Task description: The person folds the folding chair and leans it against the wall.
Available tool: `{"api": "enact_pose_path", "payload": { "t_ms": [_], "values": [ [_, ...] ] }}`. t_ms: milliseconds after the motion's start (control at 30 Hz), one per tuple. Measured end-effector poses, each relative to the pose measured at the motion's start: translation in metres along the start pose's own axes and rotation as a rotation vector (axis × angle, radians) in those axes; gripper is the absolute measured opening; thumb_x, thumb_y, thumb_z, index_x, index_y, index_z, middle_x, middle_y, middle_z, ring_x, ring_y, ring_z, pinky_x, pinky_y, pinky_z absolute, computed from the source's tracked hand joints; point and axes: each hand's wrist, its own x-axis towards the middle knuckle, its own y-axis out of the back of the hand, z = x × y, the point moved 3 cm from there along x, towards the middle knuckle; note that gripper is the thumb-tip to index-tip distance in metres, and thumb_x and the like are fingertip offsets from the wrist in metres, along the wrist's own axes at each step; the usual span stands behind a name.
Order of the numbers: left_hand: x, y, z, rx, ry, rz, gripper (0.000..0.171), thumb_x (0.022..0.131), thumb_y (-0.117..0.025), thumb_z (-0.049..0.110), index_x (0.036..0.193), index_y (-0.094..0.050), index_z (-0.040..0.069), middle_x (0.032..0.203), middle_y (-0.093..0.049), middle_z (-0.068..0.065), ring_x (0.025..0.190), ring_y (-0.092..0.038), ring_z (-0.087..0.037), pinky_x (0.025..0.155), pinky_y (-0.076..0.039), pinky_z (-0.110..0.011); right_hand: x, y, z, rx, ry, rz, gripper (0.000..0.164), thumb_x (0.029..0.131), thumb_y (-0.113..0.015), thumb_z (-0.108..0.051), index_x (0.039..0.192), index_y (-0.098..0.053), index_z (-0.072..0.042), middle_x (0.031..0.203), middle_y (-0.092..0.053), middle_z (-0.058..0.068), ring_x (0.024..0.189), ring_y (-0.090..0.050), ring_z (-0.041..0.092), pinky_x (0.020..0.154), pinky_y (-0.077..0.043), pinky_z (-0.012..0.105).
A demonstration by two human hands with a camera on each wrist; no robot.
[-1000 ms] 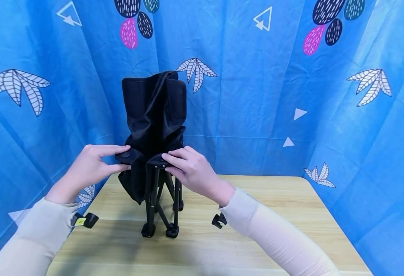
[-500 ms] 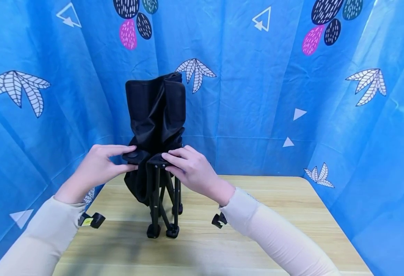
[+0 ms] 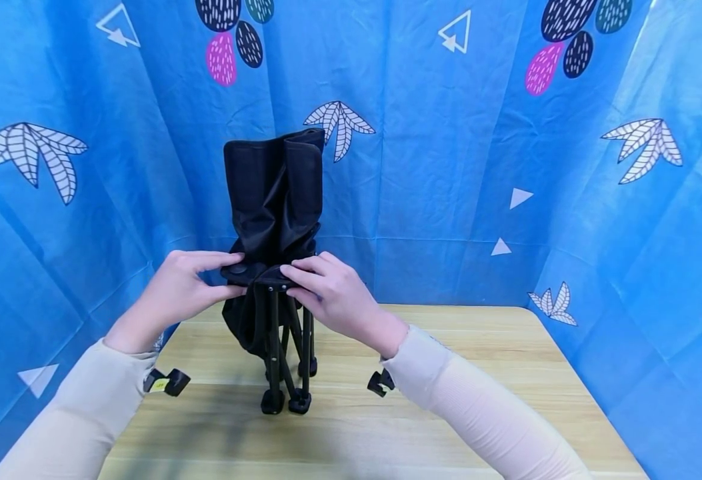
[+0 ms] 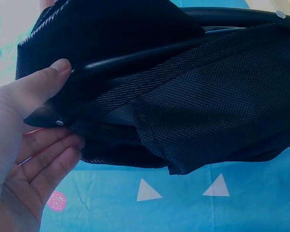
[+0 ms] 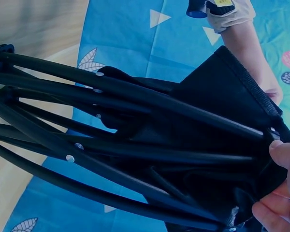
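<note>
A black folding camp chair stands nearly folded on the table, its fabric bunched and its back upright. In the head view my left hand pinches the front end of the left armrest, thumb below and fingers on top. My right hand grips the front end of the right armrest the same way. Both armrest ends meet side by side. Below them the black leg tubes cross close together, joined by silver rivets. A mesh fabric flap hangs along the side in the left wrist view.
Light wood tabletop lies under the chair, running out to the right. A blue patterned curtain surrounds the table at the back and sides. Black clips sit at both sleeve cuffs.
My left hand has moved right, bringing the left armrest up against the right one. The front left leg has shifted right, closer to its neighbour. My right hand has stayed put.
</note>
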Motion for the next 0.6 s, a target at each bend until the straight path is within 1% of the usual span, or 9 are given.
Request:
{"api": "enact_pose_path", "payload": {
  "t_ms": [233,433,600],
  "values": [
    [0.0015,-0.0022,-0.0015,-0.02,-0.008,0.001,0.053,0.067,-0.101,0.002,0.117,-0.083,0.0,0.111,-0.082,-0.022,0.101,-0.079,-0.043,0.095,-0.039,0.003,-0.0002,-0.0007,0.0015,0.018,-0.012,-0.009,0.034,0.098,-0.083,-0.016,0.13,-0.079,-0.005,0.122,-0.078,0.012,0.098,-0.07,0.023,0.081,-0.058,0.026],
    [0.0023,-0.0033,-0.0044,-0.061,0.042,-0.024,0.05,0.072,-0.1,0.004,0.119,-0.083,0.001,0.113,-0.082,-0.021,0.105,-0.079,-0.043,0.095,-0.039,0.003,-0.0009,-0.0026,0.0036,0.078,-0.045,-0.019,0.034,0.098,-0.083,-0.014,0.13,-0.079,-0.005,0.124,-0.078,0.013,0.101,-0.07,0.023,0.081,-0.058,0.025],
    [0.0029,-0.0039,-0.0054,-0.096,0.079,-0.045,0.047,0.076,-0.098,0.002,0.12,-0.083,0.002,0.114,-0.082,-0.018,0.107,-0.079,-0.041,0.095,-0.041,0.002,-0.0009,-0.0041,0.0054,0.131,-0.065,-0.013,0.034,0.097,-0.084,-0.013,0.129,-0.079,-0.005,0.124,-0.078,0.013,0.101,-0.071,0.024,0.081,-0.058,0.025]
  ]
}}
